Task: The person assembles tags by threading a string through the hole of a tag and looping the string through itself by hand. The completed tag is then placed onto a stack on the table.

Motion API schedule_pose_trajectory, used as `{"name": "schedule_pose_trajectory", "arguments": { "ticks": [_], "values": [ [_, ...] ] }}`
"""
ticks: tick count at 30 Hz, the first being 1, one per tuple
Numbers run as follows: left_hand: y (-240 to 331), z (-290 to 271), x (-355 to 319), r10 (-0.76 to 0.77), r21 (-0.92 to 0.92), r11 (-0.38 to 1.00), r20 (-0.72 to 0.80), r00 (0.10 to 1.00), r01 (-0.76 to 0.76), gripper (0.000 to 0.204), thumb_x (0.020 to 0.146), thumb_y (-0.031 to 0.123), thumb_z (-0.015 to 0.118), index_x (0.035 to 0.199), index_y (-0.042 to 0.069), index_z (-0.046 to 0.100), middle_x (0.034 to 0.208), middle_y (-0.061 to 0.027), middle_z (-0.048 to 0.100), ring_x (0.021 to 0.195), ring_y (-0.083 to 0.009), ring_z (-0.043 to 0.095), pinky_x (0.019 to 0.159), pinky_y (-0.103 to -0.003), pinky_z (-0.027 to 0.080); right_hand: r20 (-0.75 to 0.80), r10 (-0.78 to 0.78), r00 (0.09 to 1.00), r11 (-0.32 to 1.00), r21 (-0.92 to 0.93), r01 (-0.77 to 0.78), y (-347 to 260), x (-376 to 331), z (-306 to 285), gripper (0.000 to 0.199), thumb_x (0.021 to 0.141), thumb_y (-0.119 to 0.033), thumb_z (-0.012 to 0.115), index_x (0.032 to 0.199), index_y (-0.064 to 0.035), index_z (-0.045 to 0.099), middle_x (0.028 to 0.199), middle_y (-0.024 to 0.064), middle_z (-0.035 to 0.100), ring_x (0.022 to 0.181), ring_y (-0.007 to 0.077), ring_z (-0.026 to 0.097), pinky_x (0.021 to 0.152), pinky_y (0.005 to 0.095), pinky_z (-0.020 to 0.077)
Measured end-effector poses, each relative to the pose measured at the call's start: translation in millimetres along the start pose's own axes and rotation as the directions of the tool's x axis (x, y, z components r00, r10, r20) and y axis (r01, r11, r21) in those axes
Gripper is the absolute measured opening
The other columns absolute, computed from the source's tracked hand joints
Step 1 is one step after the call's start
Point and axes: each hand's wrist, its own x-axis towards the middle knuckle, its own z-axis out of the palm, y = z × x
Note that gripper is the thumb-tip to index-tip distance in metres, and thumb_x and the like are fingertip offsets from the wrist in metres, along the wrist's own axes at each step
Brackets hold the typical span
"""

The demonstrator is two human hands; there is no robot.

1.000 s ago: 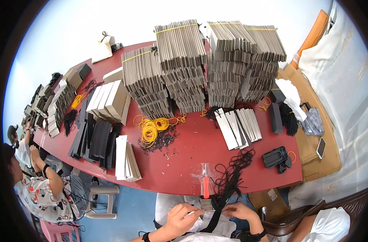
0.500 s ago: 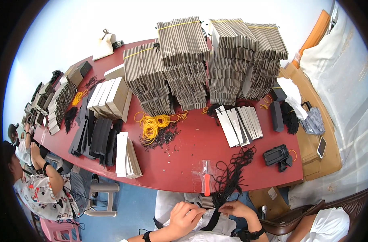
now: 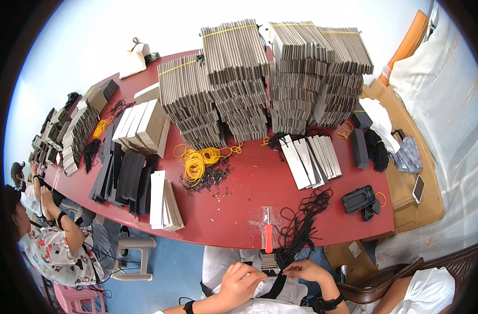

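My left hand [image 3: 240, 281] is above my lap, with thumb and fingers brought together in a pinch; whatever is in it is too small to make out. Facing it across a small gap, my right hand [image 3: 308, 270] also pinches, its fingertips at the lower ends of a bundle of black cords [image 3: 301, 225]. The bundle lies over the table's front edge and hangs toward my lap. Between my hands and the table, a small stack of grey boards [image 3: 268, 260] shows partly. An orange-handled tool [image 3: 268, 238] lies at the edge, just left of the cords.
Tall bundled stacks of grey boards [image 3: 236, 57] stand along the back of the red table [image 3: 239, 209]. Yellow bands [image 3: 196, 166], white boxes [image 3: 163, 204], white bags [image 3: 312, 159] and a black case [image 3: 360, 200] lie nearer. Another person [image 3: 61, 246] sits at left.
My hands stay almost in place, fingertips still pinched. The view has shifted very slightly; nothing on the table has visibly moved.
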Motion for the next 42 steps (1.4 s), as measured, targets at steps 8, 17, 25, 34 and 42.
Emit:
{"name": "schedule_pose_trajectory", "arguments": {
  "ticks": [8,17,25,34,42],
  "values": [
    [6,3,7,-0.070,0.017,0.997,-0.077,0.995,0.072,0.016,0.071,0.006,0.076,0.085,0.010,0.071,0.077,0.0007,0.060,0.068,-0.0190,0.055,0.059,-0.031,0.042,-0.025,-0.028,0.999,0.997,-0.075,0.026,-3,-1,2,0.022,0.087,-0.020,0.067,0.100,-0.0026,0.070,0.084,0.0061,0.071,0.073,0.0113,0.065,0.069,0.0256,0.0502],
    [9,1,8,-0.139,-0.053,0.989,-0.037,0.990,0.137,0.013,0.073,0.004,0.073,0.084,0.009,0.067,0.079,-0.0033,0.061,0.071,-0.0227,0.057,0.061,-0.032,0.045,-0.014,-0.192,0.981,0.981,-0.016,0.192,-24,-23,-5,0.020,0.087,-0.014,0.065,0.100,0.0005,0.070,0.089,0.0096,0.072,0.077,0.0138,0.068,0.072,0.0261,0.0524],
    [-5,-20,-5,-0.225,-0.559,0.763,0.242,0.944,0.325,0.009,0.085,0.003,0.064,0.093,0.002,0.061,0.090,-0.0081,0.062,0.089,-0.0214,0.059,0.082,-0.033,0.045,-0.046,-0.454,0.890,0.891,-0.037,0.453,-99,-63,-4,0.011,0.079,0.000,0.070,0.090,0.0029,0.070,0.089,0.0142,0.072,0.078,0.0213,0.070,0.072,0.0271,0.0536],
    [-1,-33,-2,-0.207,-0.817,0.349,0.412,0.888,0.460,0.008,0.094,0.005,0.055,0.101,0.001,0.057,0.111,-0.0109,0.059,0.106,-0.0172,0.054,0.096,-0.034,0.040,-0.257,-0.643,0.721,0.731,0.075,0.679,-131,-39,21,0.012,0.076,0.003,0.072,0.087,0.0013,0.069,0.087,0.0111,0.069,0.073,0.0184,0.066,0.065,0.0271,0.0521],
    [6,-33,-1,-0.269,-0.838,0.326,0.361,0.893,0.437,0.011,0.093,0.003,0.057,0.103,-0.001,0.059,0.117,-0.0119,0.056,0.111,-0.0176,0.053,0.100,-0.034,0.039,-0.355,-0.826,0.437,0.557,-0.400,0.728,-148,-25,35,0.016,0.071,0.000,0.077,0.085,-0.0047,0.069,0.086,0.0055,0.064,0.071,0.0174,0.063,0.057,0.0277,0.0505]
  ]
}}
